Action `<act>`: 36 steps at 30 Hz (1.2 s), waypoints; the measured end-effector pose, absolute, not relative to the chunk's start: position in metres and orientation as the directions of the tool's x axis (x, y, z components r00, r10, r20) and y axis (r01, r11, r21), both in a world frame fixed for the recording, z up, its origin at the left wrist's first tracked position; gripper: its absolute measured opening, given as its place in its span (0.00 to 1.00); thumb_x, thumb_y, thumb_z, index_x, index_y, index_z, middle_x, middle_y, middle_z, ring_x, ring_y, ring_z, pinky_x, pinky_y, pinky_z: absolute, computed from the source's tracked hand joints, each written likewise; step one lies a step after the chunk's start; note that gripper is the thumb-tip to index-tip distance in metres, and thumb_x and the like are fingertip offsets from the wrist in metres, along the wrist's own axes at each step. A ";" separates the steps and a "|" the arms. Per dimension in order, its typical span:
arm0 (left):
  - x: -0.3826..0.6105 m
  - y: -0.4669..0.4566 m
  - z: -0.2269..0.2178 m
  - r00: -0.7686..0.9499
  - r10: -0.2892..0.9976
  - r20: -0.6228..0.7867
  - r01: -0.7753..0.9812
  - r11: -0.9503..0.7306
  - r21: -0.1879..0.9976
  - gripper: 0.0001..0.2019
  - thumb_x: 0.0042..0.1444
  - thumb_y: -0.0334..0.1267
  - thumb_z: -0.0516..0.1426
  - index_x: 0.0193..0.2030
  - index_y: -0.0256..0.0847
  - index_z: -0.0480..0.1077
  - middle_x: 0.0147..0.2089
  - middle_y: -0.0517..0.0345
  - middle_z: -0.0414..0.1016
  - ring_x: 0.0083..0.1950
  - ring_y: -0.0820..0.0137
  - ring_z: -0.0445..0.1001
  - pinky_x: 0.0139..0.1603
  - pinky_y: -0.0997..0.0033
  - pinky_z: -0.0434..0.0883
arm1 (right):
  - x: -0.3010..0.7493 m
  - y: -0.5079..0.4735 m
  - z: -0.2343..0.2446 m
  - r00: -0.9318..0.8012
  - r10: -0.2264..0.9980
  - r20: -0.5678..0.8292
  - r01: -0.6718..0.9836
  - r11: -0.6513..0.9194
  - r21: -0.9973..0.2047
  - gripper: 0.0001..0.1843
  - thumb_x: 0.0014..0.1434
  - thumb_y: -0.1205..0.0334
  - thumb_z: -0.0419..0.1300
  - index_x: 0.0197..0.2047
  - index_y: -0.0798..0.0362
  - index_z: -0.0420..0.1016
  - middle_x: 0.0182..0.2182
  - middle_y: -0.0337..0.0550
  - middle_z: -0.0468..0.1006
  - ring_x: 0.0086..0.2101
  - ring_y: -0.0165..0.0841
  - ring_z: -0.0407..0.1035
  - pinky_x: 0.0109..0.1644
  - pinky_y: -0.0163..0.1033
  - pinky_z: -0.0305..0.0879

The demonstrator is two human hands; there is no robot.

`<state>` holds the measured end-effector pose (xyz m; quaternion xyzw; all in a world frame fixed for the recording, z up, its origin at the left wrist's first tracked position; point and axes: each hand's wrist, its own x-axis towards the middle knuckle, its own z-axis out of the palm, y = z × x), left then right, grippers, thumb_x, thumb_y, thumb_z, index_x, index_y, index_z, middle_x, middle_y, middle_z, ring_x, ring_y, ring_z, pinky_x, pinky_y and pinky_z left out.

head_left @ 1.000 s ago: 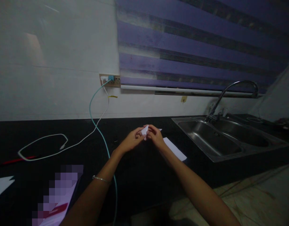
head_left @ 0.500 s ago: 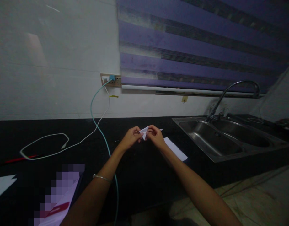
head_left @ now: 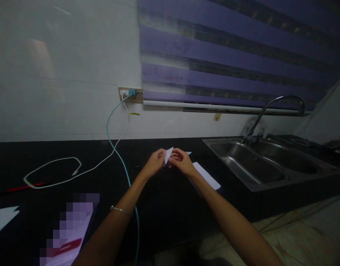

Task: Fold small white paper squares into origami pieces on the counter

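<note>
A small folded piece of white paper [head_left: 168,155] is pinched between my two hands above the black counter. My left hand [head_left: 156,162] has its fingers closed on the paper's left side. My right hand [head_left: 181,160] curls round the right side, its thumb and fingertips at the paper's lower edge. Beyond my right hand, the white tip of another paper pokes out. By my right wrist lies a white paper sheet [head_left: 206,176], flat on the counter and partly hidden by the forearm.
A steel double sink [head_left: 227,153] with a curved tap [head_left: 280,98] is set in the counter at right. White and teal cables [head_left: 124,168] run from a wall socket [head_left: 131,94] across the counter at left. Lower left are more white papers [head_left: 3,218] and a purple item [head_left: 75,225].
The folded paper has turned and now shows a narrower face. My right fingers have shifted and opened slightly around it, while my arms stay nearly in place.
</note>
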<state>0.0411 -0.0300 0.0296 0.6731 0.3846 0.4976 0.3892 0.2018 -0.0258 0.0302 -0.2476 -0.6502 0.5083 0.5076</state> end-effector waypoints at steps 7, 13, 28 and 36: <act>0.046 -0.030 0.026 0.119 0.895 0.430 0.173 -0.445 0.879 0.15 0.61 0.47 0.51 0.48 0.39 0.58 0.35 0.59 0.69 0.32 0.73 0.70 0.32 0.74 0.66 | 0.201 -0.026 0.031 -0.371 0.840 0.395 -0.222 0.333 -0.916 0.23 0.47 0.57 0.68 0.46 0.51 0.69 0.30 0.37 0.73 0.27 0.29 0.71 0.30 0.36 0.73; 0.042 -0.034 0.028 0.186 0.851 0.490 0.288 -0.524 0.801 0.12 0.64 0.45 0.47 0.47 0.41 0.58 0.39 0.57 0.68 0.37 0.70 0.71 0.39 0.69 0.67 | 0.201 -0.025 0.028 -0.390 0.829 0.400 -0.230 0.333 -0.914 0.24 0.48 0.58 0.68 0.47 0.50 0.67 0.29 0.36 0.73 0.28 0.29 0.71 0.31 0.38 0.74; 0.042 -0.038 0.025 0.390 0.879 0.272 0.045 -0.314 0.948 0.19 0.63 0.54 0.45 0.54 0.45 0.57 0.30 0.62 0.67 0.26 0.75 0.65 0.24 0.78 0.59 | 0.204 -0.023 0.032 -0.367 0.829 0.421 -0.144 0.397 -0.907 0.19 0.50 0.55 0.67 0.43 0.52 0.69 0.27 0.37 0.75 0.28 0.31 0.73 0.32 0.37 0.72; 0.042 -0.041 0.028 0.375 0.856 0.355 0.145 -0.433 0.890 0.15 0.64 0.50 0.46 0.50 0.43 0.56 0.32 0.62 0.67 0.27 0.75 0.65 0.29 0.76 0.63 | 0.203 -0.024 0.031 -0.393 0.802 0.449 -0.114 0.442 -0.889 0.18 0.52 0.55 0.65 0.45 0.51 0.68 0.27 0.36 0.72 0.28 0.29 0.72 0.33 0.35 0.71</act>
